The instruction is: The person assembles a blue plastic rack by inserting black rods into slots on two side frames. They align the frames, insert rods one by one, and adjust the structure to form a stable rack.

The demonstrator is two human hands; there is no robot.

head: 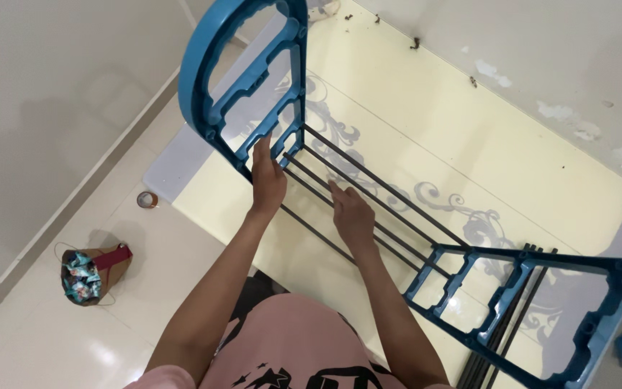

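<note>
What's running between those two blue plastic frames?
In the head view, several thin dark rods span from the upright blue end frame to the tilted one. The left hand and right hand rest on them.

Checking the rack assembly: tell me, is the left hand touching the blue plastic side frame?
Touching. The head view shows the left hand with its fingers on the blue plastic side frame where the rods join.

The rack stands on the mat in front of me, its rods running between two end frames. One end frame rises to my left, the other end frame sits to my right. My left grip rests at the foot of the left frame; my right grip lies on the rods just beside it. Loose rods lean inside the right frame. On the floor far left lie a bag and, behind it, a tape roll.
</note>
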